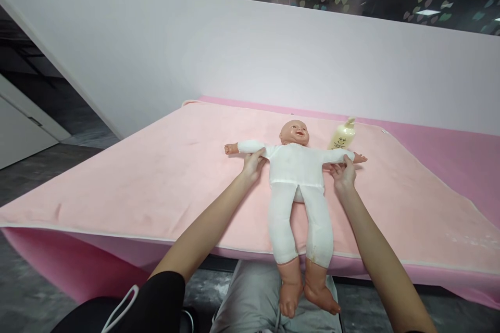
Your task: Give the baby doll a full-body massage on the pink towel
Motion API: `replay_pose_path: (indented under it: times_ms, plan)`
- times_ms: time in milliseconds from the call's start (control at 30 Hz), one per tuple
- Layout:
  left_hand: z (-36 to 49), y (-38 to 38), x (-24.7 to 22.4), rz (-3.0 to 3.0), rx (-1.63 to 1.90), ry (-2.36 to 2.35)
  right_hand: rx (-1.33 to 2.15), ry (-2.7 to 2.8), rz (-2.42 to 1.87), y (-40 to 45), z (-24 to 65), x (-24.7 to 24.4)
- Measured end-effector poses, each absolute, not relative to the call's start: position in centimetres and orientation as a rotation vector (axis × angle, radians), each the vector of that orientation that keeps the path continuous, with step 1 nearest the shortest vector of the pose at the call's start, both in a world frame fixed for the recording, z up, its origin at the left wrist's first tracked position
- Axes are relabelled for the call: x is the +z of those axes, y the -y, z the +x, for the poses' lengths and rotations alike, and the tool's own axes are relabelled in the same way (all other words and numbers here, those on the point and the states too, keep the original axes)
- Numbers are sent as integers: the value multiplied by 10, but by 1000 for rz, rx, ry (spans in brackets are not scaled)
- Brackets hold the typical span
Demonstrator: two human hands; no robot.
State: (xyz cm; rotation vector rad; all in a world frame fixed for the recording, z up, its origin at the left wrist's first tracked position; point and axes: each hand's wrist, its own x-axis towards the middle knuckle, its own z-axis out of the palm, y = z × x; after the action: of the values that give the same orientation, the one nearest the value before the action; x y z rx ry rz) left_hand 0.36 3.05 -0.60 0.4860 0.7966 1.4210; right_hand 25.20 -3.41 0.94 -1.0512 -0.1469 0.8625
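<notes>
A baby doll (297, 165) in a white cloth suit lies face up on a pink blanket (156, 166), its arms spread wide and its feet hanging past the table's front edge. My left hand (253, 164) is closed around the doll's arm on the left, thumb on top, fingers partly hidden beneath. On the right, my right hand (344, 174) grips the other arm near the wrist, its thumb over the sleeve. Just behind that arm is a pale yellow pump bottle (342, 134), its lower part hidden by the sleeve.
The blanket covers a table with a brighter pink cover (461, 158) showing at the right and back. A white partition (250, 52) rises behind it, with dark glass above. My legs (250, 296) are close against the front edge.
</notes>
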Motion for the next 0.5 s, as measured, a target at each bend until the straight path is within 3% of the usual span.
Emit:
replay_pose_path:
  times_ms: [267, 500]
  plan:
    - [-8, -37, -1, 298, 1394, -737, 1067, 221, -944, 32, 254, 8]
    - [-7, -39, -3, 428, 1608, -801, 1039, 271, -957, 32, 256, 6]
